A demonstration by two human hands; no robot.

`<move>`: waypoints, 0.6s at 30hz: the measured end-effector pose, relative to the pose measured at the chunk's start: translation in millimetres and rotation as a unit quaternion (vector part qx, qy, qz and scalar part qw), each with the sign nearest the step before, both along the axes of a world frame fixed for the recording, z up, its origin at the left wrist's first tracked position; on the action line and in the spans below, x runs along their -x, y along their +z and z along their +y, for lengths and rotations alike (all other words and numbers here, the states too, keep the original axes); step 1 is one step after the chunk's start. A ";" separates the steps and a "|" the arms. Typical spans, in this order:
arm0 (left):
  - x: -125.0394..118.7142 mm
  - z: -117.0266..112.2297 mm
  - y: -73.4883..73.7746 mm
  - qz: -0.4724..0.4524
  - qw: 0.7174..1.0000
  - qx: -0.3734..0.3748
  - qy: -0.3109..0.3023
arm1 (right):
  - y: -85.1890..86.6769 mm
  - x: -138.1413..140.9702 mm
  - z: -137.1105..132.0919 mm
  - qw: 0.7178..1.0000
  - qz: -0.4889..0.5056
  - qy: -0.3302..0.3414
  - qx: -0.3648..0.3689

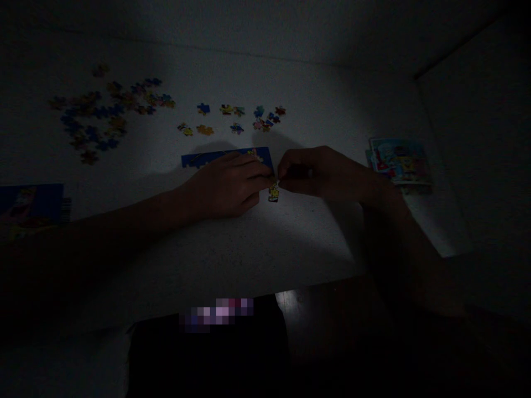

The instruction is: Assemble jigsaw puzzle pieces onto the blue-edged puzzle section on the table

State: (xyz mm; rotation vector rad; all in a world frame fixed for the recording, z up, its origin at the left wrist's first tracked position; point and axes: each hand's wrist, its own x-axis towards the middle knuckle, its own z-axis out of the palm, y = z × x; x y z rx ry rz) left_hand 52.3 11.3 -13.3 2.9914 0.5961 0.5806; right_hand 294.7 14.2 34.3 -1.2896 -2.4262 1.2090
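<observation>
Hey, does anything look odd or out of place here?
Yes: a blocky, pixelated patch sits on the dark shape just past the near edge of the white table. It looks odd because it's blurred into squares, so what lies beneath cannot be seen.

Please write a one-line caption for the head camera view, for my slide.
Left hand and right hand pinch a small yellow jigsaw piece beside a blue partly assembled puzzle strip.

a white speckled tabletop [232, 260] meets a dim grey wall [477, 138] at its right edge, with a dark glossy wooden floor [290, 301] below its near edge, all in low light.
</observation>
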 end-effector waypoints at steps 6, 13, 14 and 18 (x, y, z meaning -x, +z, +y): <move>0.9 -0.1 -0.3 -0.005 1.000 0.004 0.000 | -1.9 -1.8 2.8 0.999 0.006 0.001 0.036; 0.2 0.1 -1.4 -0.004 1.000 -0.004 0.003 | 1.4 4.4 0.5 0.999 -0.016 0.012 0.028; 0.3 0.1 -1.2 -0.003 1.000 -0.003 0.001 | 1.8 4.8 0.5 0.999 -0.021 0.013 0.024; 0.7 0.4 0.2 -0.003 1.000 -0.005 -0.011 | 2.2 5.3 1.3 0.999 -0.030 0.029 0.013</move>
